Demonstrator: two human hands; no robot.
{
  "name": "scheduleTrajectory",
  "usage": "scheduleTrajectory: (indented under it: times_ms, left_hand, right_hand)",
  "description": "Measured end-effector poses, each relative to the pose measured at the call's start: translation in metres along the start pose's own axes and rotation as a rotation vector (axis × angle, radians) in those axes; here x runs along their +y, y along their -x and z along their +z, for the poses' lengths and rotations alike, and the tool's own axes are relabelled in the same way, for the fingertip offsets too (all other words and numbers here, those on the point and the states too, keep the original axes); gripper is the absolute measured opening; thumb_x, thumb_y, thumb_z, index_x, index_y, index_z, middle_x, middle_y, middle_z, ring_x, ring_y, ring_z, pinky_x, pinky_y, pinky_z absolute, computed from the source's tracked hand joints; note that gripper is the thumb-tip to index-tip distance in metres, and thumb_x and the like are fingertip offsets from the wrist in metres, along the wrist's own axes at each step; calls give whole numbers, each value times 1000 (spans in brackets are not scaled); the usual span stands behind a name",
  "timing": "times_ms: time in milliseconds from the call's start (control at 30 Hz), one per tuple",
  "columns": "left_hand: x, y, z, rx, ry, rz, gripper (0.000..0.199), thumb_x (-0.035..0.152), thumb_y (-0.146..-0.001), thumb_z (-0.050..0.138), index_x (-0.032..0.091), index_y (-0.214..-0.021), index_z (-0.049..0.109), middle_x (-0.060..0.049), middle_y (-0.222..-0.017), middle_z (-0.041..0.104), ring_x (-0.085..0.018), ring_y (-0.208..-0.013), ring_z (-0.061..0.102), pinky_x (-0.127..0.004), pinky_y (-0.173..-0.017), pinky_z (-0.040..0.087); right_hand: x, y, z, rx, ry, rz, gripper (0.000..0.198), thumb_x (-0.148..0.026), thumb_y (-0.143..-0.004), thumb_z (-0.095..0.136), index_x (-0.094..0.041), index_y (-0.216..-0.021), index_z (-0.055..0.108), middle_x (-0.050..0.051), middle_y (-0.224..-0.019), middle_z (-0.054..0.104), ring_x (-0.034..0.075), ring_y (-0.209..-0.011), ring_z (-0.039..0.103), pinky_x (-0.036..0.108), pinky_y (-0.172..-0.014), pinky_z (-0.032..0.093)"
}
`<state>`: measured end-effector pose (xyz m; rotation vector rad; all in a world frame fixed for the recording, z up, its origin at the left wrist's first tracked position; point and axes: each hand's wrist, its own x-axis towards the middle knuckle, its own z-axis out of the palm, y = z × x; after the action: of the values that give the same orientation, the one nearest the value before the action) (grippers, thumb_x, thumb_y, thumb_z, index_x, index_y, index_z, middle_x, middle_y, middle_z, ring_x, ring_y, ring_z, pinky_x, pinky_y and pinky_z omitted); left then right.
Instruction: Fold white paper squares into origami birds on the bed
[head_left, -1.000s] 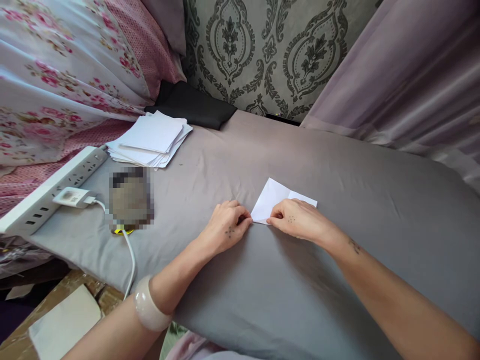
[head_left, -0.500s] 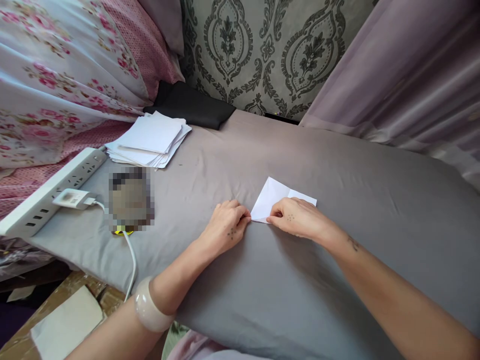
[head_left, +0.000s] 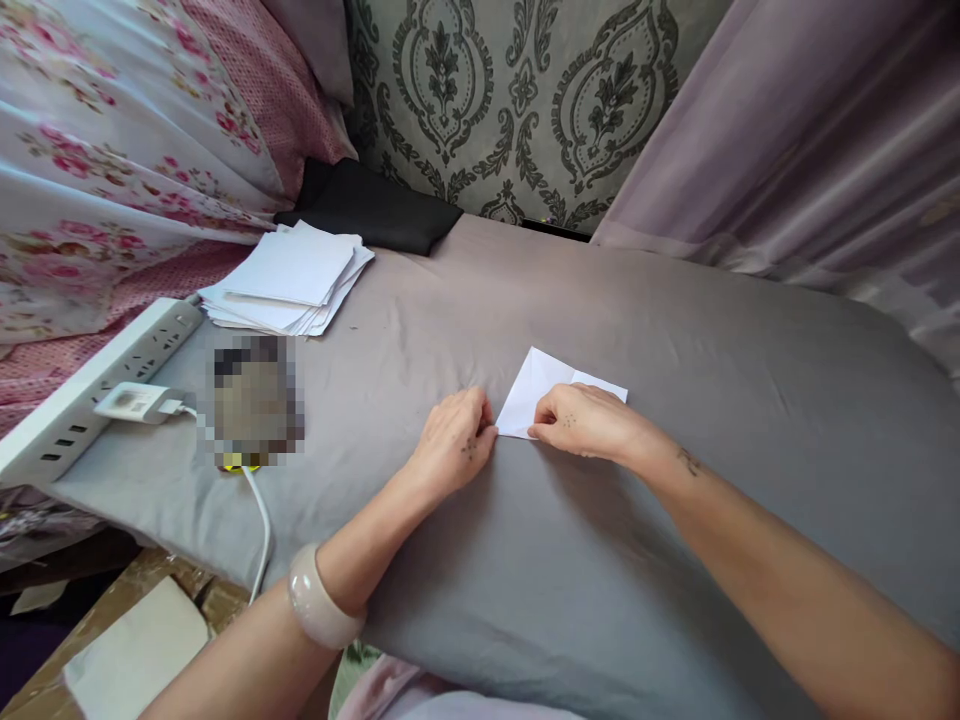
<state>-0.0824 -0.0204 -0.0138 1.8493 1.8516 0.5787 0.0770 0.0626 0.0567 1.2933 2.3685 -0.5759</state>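
Note:
A small folded sheet of white paper (head_left: pixel 523 392) lies on the grey cloth-covered surface (head_left: pixel 465 590) in front of me, with crease lines and a pointed upper corner. My left hand (head_left: pixel 459 440) pinches its lower left corner between thumb and curled fingers. On the paper's lower edge, my right hand (head_left: pixel 589 422) closes with thumb and fingertips together, gripping the sheet. Its palm and fingers hide much of the paper's right half; the far right corner shows past the knuckles.
A stack of white paper (head_left: pixel 289 268) lies at the back left, beside a folded black cloth (head_left: pixel 375 205). A white power strip (head_left: pixel 97 385) with a plugged-in charger (head_left: pixel 139 402) runs along the left edge. A blurred object (head_left: pixel 255 400) with a white cable (head_left: pixel 264 535) sits nearby.
The whole view has shifted slightly. Both hands stay at the paper's lower edge; the left fingers are turned a little, and the lower edge looks flatter against the surface.

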Motion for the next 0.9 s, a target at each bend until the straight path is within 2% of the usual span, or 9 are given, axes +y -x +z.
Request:
scheduleTrajectory:
  times_ms: [67,167,267,433,533,667,767,900]
  left_hand:
    - [-3,0,1,6,35,58,7,13,-81,50,20,-83,52,-3,-82,58,-19,-76,51,-32,-69,42]
    - [-3,2,3,16,28,216,21,6,-85,39,20,-84,55,-3,-85,58,-18,-79,49,-31,-72,42]
    - [-2,6,4,5,-6,308,28,4,-88,35,19,-90,58,-4,-89,60,-18,-80,50,-31,-73,43]
    - [4,11,1,-48,-144,350,31,5,-91,34,18,-96,62,-7,-96,61,-20,-86,53,-33,-78,45]
    - [13,13,-1,-127,-330,406,28,5,-89,37,14,-91,63,-11,-99,61,-23,-89,52,-36,-78,45]
    - [24,18,-1,-215,-504,492,18,9,-84,46,12,-85,63,-14,-92,59,-26,-88,52,-37,-75,46]
    - [28,23,0,-186,-531,457,17,14,-87,45,11,-86,62,-13,-90,58,-24,-84,53,-37,-73,48]
    - [30,28,2,-122,-524,446,26,20,-95,36,10,-96,61,-12,-93,58,-24,-83,53,-36,-71,49]
  right_hand:
    - [0,-1,0,-9,3,-1,20,-36,-81,59,-24,-75,73,2,-70,68,14,-63,61,25,-57,34]
    - [2,-5,0,-19,4,3,18,-36,-79,60,-24,-75,73,2,-69,68,14,-64,60,25,-57,34]
    - [2,-7,0,-28,4,3,17,-35,-78,60,-23,-73,72,2,-68,67,14,-63,60,25,-57,35]
    - [2,-7,-1,-48,1,1,18,-34,-77,59,-23,-70,72,3,-67,67,15,-63,60,25,-56,35]
    - [0,-7,-4,-63,-6,1,18,-34,-75,59,-21,-69,72,3,-66,66,15,-62,59,24,-55,34]
    - [5,-12,-6,-91,-40,-32,17,-33,-71,61,-19,-69,72,3,-65,65,14,-61,57,24,-55,33]
    - [16,-15,-6,-124,-95,-76,20,-36,-72,60,-19,-70,71,1,-66,64,14,-62,55,24,-53,33]
    - [33,-13,-5,-131,-171,-107,26,-41,-75,55,-19,-67,65,-2,-60,54,11,-56,47,24,-51,30]
